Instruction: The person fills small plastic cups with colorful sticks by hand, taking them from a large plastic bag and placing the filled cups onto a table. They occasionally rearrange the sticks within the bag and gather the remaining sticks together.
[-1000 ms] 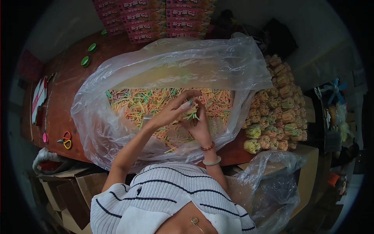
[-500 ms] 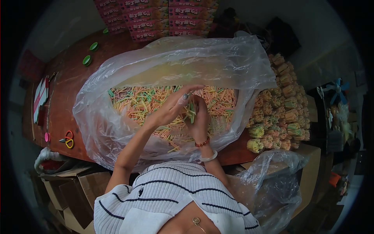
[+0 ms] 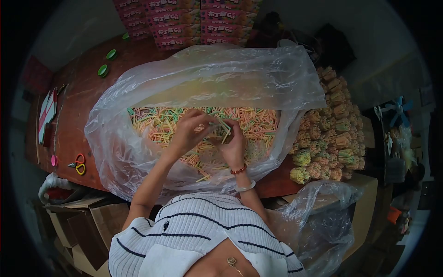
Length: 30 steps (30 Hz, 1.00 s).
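A person in a white ribbed top with dark stripes works with both bare hands above a large clear plastic bag on a reddish-brown table. The right hand, below a red beaded bracelet and a pale bangle, has its fingers curled around a small bunch of thin pale sticks, held over the loose pastel sticks in the bag's opening. The left hand is bent beside the bunch, thumb and fingertips near it; whether they pinch anything cannot be told. Stick bundles stand packed to the right; red-and-yellow-handled scissors lie to the left, and pink printed boxes are stacked behind.
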Tool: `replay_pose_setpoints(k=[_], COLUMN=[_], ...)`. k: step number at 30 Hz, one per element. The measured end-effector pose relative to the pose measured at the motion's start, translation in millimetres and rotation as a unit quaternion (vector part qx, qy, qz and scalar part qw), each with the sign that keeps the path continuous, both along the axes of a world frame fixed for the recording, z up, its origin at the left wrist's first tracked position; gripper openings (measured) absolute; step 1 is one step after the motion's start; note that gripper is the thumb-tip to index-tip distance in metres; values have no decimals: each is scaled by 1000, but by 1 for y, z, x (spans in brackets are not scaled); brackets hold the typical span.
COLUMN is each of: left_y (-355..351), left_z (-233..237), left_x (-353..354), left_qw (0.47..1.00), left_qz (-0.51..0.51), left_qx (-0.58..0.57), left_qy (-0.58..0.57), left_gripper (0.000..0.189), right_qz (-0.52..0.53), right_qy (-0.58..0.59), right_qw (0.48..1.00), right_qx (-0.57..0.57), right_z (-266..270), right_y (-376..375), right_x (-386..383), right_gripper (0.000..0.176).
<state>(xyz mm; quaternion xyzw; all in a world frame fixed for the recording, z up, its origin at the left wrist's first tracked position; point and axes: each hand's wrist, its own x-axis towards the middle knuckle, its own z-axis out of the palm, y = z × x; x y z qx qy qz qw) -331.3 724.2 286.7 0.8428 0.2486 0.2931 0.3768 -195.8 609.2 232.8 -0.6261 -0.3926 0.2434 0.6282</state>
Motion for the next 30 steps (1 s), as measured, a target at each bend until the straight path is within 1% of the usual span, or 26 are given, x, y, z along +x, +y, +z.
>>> replay_pose_setpoints(k=[2, 3, 4, 5, 6, 7, 9, 10, 11, 12, 13, 14, 15, 16, 18, 19, 20, 21, 22, 23, 24, 25, 26, 27, 28, 30], left_y=[1, 2, -8, -7, -6, -8, -8, -7, -7, -8, -8, -7, -6, -5, -8, -9, -8, -8, -8, -6, -3, -3, -4, -6, -7, -6], left_z=[-13, -10, -1, -3, -7, -10, -5, 0, 4, 9, 12, 16, 18, 19, 19, 20, 20, 20, 20, 17, 14, 12, 11, 15, 20, 31], left_x=[1, 3, 3, 3, 5, 6, 7, 5, 2, -3, -7, -12, -19, -22, -24, -23, -22, -20, -18, -15, -10, -7, -3, 1, 2, -3], left_qw=[1000, 999, 991, 991, 998, 987, 987, 986, 986, 991, 992, 992, 999, 995, 995, 994, 994, 998, 999, 999, 997, 989, 989, 988, 985, 991], left_qz=[-2, -7, -27, -29, -63, -97, -86, -75, -73, -7, 59, 60, 28, -4, -18, -37, -36, -27, -18, -16, -34, -50, -48, -83, -119, -101], left_qx=[-15, -30, -129, -130, -3, 124, 137, 151, 153, 131, 108, 106, 15, -77, -88, -100, -98, -58, -18, -19, 45, 108, 107, 101, 95, 73], left_qy=[-21, -42, -36, -34, -14, 5, -2, -5, -6, 2, 10, 10, 39, 67, 52, 36, 36, 30, 25, 25, 55, 84, 85, 85, 86, 55], left_gripper=[25, 27, 32, 32, 31, 29, 32, 34, 34, 37, 39, 39, 41, 43, 41, 38, 38, 37, 36, 36, 35, 33, 33, 37, 40, 45], right_qz=[0, -2, -3, 2, 5, 3, -18, -18, -32, -46, -44, -23, -1, 2, 55, 57, 32, 6, 8, 15, 23, 25, 32, 39, 42, 47], right_qy=[2, 5, 6, -34, -73, -73, -168, -169, -211, -251, -251, -202, -152, -153, 3, 3, -5, -13, -14, -100, -184, -184, -135, -86, -87, 46], right_qw=[1000, 1000, 1000, 999, 997, 997, 986, 985, 977, 967, 967, 976, 981, 981, 998, 997, 999, 1000, 1000, 995, 982, 982, 990, 995, 995, 997], right_qx=[-1, -2, 0, -12, -27, -31, -18, -16, -21, -27, -27, -73, -120, -121, -43, -42, -8, 26, 26, 7, -13, -14, -6, 4, 6, 46], right_z=[-15, -9, -5, -2, 2, 1, 3, 8, 15, 25, 33, 41, 45, 44, 47, 53, 61, 67, 64, 56, 48, 40, 33, 35, 39, 50], right_y=[-4, -2, 0, -1, -3, -5, -1, -2, -6, -9, -11, -14, -17, -17, -10, -9, -10, -9, -10, -11, -12, -11, -9, -6, -6, -8], right_x=[-2, -3, -4, -4, -4, -6, -7, -8, -9, -9, -8, -6, -4, -2, 1, 0, -3, -4, -1, 4, 7, 8, 9, 8, 8, 8], right_gripper=[66, 66, 66, 66, 67, 67, 66, 66, 69, 71, 71, 66, 61, 61, 51, 51, 49, 48, 48, 49, 50, 50, 56, 63, 63, 80])
